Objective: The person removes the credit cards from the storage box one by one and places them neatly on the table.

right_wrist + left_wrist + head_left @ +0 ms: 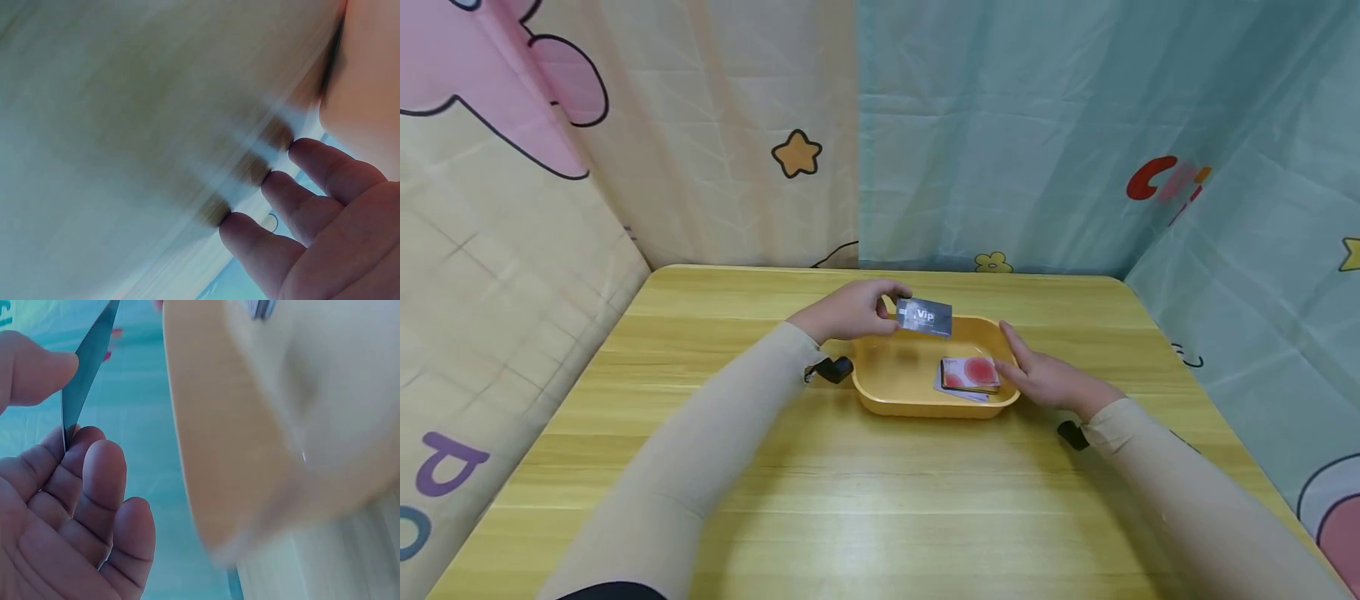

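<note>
Between the thumb and fingertips of my left hand [859, 310], a dark grey card [925, 317] marked "Vip" is pinched above the back of a yellow-orange tray [880, 408]. The left wrist view shows the same card [87, 369] nearly edge-on beside the tray's wall. My right hand [1045, 377] is at the tray's right end, its thumb reaching over the rim toward a small stack of cards [970, 373]. The top card there is pale with a red circle. In the right wrist view, fairly straight fingers [250, 240] rest their tips on the tabletop.
The tray stands on a wood-grain table [850, 508], toward its back edge. Printed curtains [1000, 150] hang behind the table and along both sides. Small black wrist devices [833, 369] sit under both sleeves.
</note>
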`<state>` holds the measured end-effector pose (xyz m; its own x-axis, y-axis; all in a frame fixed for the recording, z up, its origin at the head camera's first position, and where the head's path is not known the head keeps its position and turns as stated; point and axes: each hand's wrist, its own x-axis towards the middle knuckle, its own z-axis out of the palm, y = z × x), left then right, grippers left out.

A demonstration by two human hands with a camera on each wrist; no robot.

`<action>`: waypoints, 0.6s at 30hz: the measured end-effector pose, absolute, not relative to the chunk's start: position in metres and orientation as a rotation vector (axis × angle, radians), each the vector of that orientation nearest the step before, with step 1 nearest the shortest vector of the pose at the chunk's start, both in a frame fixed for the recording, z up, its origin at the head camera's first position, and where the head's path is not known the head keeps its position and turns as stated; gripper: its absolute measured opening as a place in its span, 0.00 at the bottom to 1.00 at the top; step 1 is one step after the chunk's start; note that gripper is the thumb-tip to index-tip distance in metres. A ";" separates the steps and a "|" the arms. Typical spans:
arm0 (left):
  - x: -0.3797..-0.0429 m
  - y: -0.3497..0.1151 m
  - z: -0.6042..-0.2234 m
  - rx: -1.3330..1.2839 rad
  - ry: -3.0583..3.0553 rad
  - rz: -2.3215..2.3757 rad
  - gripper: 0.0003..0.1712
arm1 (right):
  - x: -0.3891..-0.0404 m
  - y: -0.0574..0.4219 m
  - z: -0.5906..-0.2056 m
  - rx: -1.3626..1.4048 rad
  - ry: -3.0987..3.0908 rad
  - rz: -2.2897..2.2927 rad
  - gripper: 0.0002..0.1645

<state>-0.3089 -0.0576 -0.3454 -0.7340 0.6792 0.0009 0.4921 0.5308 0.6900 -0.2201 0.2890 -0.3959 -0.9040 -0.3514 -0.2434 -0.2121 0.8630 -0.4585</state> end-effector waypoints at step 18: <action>-0.318 -0.146 -0.356 0.781 2.615 1.060 0.32 | -0.222 0.292 -0.399 -0.441 2.712 -0.631 0.49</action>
